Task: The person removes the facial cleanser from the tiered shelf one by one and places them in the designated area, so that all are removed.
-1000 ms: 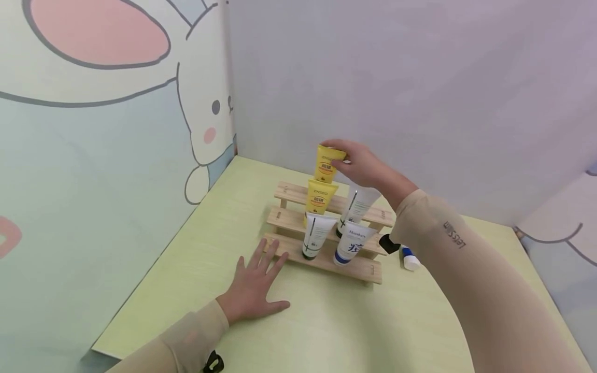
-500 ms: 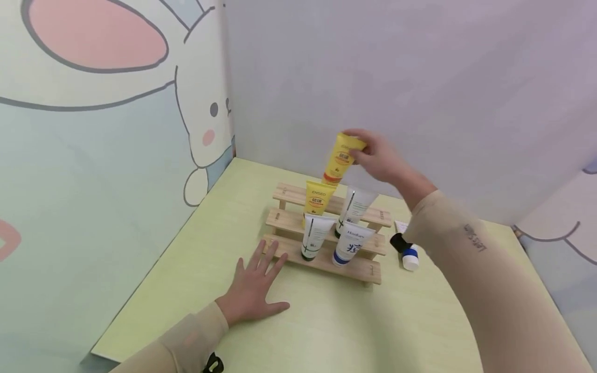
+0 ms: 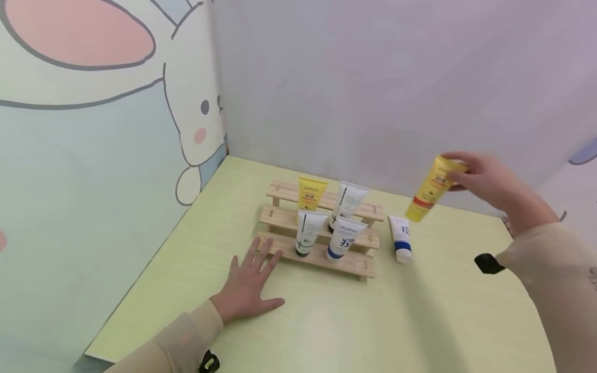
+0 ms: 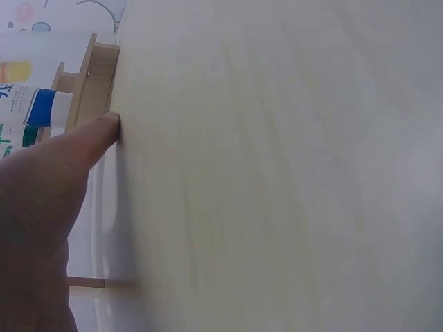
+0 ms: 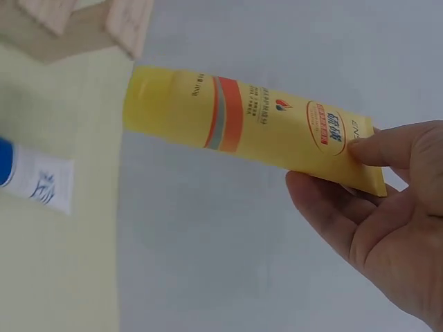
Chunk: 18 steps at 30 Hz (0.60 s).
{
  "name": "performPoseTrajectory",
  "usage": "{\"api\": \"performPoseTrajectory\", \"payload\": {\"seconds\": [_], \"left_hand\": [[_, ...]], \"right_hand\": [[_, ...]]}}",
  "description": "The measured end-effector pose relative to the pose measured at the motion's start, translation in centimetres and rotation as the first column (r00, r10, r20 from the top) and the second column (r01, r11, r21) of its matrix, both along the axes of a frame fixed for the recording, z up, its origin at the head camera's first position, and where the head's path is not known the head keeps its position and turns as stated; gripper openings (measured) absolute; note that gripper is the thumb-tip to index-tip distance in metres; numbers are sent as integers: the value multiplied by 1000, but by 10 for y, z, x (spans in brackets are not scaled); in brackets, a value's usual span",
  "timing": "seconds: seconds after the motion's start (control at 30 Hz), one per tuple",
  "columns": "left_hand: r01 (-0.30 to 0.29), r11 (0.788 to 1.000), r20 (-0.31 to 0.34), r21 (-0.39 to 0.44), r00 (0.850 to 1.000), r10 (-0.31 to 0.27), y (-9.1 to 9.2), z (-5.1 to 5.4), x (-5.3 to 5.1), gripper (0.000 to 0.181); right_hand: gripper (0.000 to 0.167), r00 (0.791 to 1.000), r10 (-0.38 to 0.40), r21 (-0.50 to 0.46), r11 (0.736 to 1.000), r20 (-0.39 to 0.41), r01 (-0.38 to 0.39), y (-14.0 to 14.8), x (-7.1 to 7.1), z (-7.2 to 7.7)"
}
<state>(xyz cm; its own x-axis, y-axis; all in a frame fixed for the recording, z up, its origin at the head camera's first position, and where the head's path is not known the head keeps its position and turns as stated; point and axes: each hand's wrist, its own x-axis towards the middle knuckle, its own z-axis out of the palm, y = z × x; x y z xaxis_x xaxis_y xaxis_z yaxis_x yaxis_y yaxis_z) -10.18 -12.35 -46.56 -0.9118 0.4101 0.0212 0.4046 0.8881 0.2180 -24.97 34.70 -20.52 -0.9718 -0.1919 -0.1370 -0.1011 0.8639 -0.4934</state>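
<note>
- Yellow plastic, in the head view: a yellow squeeze tube point(image 3: 434, 187) is in mid-air, right of a stepped wooden rack point(image 3: 359, 265). The right hand point(image 3: 485, 181) pinches its flat sealed end, probably the thinnest place to grip, so the tube tilts with its cap down to the left.
- Same view: a second yellow tube point(image 3: 311, 194), two white tubes with dark caps, one behind point(image 3: 351, 199) and one in front point(image 3: 310, 230), and a blue-banded white tube point(image 3: 344, 238) stand cap-down on the rack; the flat caps seem to serve as feet. Another blue-banded tube point(image 3: 401, 238) lies on the table point(image 3: 326, 331) beside it.
- Same view: the left hand point(image 3: 244, 290) is unclenched and grasps nothing, fingers spread on the table, tips at the rack's front left end, perhaps to steady it; contact is unclear.
- Left wrist view: turned sideways, mostly bare tabletop, with the left thumb point(image 4: 86, 144) beside the rack.
- Right wrist view: the right thumb lies on the printed face, fingers behind, leaving the cap point(image 5: 149, 98) and most lettering uncovered.
</note>
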Motion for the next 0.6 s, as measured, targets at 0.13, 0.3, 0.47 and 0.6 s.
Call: {"api": "performPoseTrajectory", "payload": {"seconds": [0.13,0.3,0.47,0.6], "left_hand": [[-11,1000,-12,6,1000,11,-6,-1,0,108],[-21,1000,-17,18,1000,21,-13,-1,2,108],[-29,999,2,26,1000,29,-16,-1,5,108],[-31,999,-10,38,999,32,-17,-1,8,107]], "right_hand": [[60,991,27,-26,999,133,-23,31,1,-40],[59,948,46,-66,997,316,-26,48,-2,-87],[61,918,9,-18,1000,397,-3,53,-10,-119],[58,938,-54,28,999,343,47,51,-19,-138]]}}
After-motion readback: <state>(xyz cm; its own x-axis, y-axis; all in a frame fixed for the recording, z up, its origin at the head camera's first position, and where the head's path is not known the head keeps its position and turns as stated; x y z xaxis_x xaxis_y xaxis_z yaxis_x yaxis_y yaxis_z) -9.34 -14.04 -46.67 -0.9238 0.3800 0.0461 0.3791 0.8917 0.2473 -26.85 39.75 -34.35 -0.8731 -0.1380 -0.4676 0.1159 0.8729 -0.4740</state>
